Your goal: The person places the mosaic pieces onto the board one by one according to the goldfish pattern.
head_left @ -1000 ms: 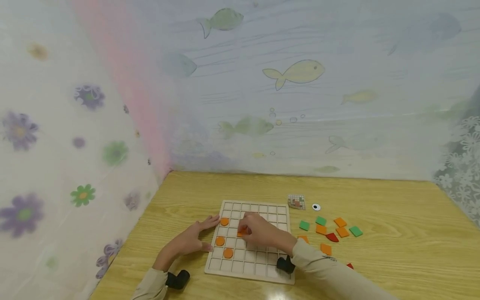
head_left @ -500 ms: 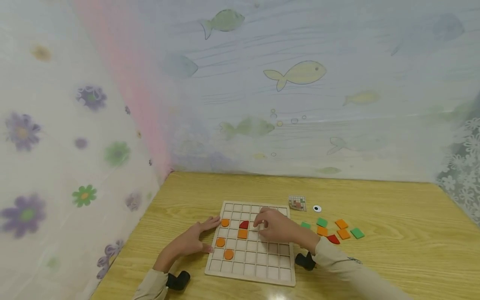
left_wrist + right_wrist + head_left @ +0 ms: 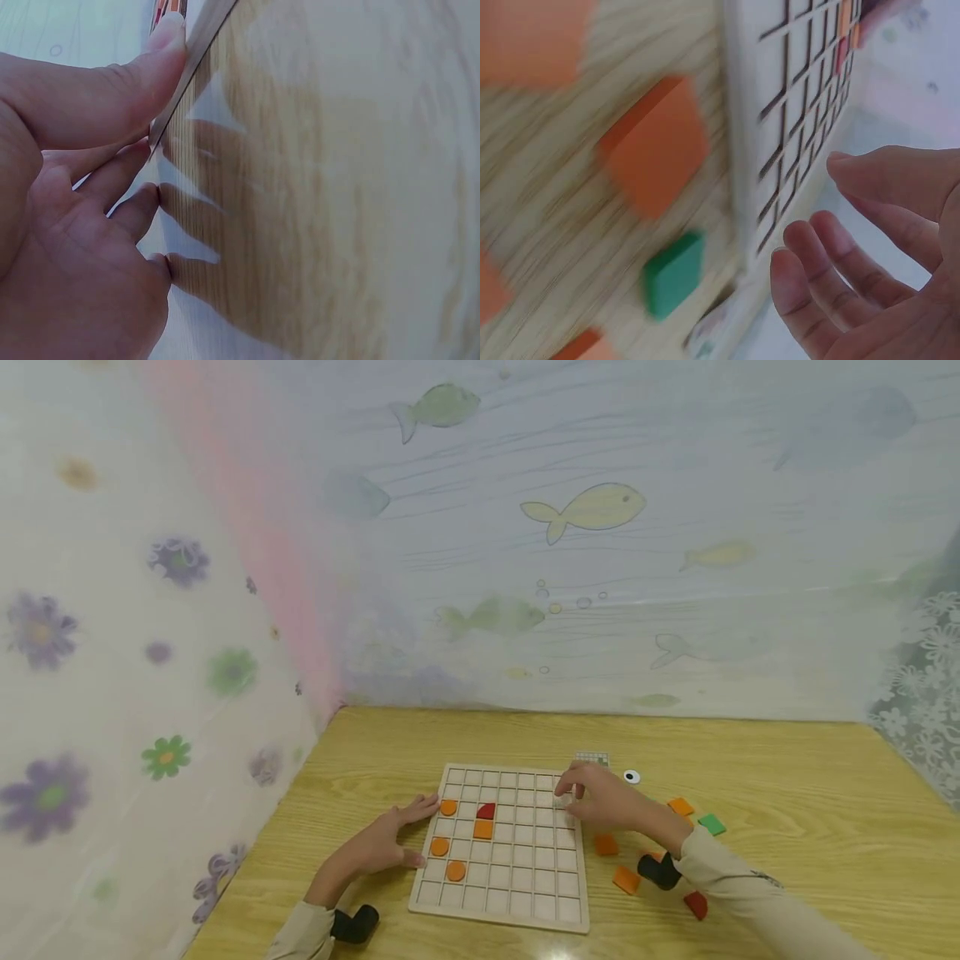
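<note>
1. Grid board (image 3: 517, 881) lies flat on the wooden table (image 3: 810, 827), between the two hands.
2. At its left edge rests the left hand (image 3: 378, 842), fingers stretched out and thumb spread wide from them; thumb tip and index fingertip touch the board's rim.
3. Just inside that edge sit three orange discs (image 3: 447, 807), two in the first column and one in the second.
4. In the third column, a red quarter-round piece (image 3: 486, 811) occupies one cell, with an orange square tile (image 3: 483, 830) in the next cell toward the person.
5. Over the board's far right part hangs the right hand (image 3: 609, 802), fingers loosely bent, a plain gap between thumb tip and fingertips; whether any fingertip touches the board I cannot tell from these angles.
6. Partly hidden behind that hand is a printed card (image 3: 592, 757), near the board's far right corner, with a round eye piece (image 3: 632, 777) to its right.
7. Loose orange squares (image 3: 626, 880), a green square (image 3: 712, 824) and a red curved piece (image 3: 697, 905) lie right of the board, around the right sleeve (image 3: 738, 881).
</note>
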`<state>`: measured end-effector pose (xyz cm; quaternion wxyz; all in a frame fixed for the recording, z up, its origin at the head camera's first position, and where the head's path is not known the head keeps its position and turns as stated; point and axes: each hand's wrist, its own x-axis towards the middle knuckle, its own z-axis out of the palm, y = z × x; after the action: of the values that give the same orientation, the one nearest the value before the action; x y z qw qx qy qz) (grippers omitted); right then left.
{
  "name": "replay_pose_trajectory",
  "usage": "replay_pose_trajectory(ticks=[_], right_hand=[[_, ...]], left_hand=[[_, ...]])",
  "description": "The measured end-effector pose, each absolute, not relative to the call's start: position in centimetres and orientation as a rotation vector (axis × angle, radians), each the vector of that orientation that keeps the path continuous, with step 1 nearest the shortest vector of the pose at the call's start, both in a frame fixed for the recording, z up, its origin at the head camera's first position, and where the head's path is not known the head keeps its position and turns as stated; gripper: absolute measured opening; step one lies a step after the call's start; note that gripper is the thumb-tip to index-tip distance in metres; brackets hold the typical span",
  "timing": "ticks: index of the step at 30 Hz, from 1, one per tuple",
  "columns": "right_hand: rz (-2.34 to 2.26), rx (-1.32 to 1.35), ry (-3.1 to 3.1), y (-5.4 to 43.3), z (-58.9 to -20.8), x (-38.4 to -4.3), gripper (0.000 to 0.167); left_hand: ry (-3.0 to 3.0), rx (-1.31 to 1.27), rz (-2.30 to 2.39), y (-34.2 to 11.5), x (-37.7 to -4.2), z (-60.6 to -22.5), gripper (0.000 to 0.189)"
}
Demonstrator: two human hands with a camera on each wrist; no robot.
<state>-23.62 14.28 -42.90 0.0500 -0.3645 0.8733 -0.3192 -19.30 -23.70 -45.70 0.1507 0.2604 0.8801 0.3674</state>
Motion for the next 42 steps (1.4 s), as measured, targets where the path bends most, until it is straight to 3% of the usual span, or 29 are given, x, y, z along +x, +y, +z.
replay_pose_trajectory(ticks=[19, 42], right_hand=[[-0.977, -0.89, 2.828, 20.9, -44.2, -25.2, 0.019], [-1.003, -0.767, 2.884, 22.6, -45.3, -27.0, 0.016]], left_hand=[[2.538, 0.735, 1.057, -23.7, -19.3, -46.1, 0.082], [2.532, 0.751, 1.052, -23.7, -19.3, -45.9, 0.083]])
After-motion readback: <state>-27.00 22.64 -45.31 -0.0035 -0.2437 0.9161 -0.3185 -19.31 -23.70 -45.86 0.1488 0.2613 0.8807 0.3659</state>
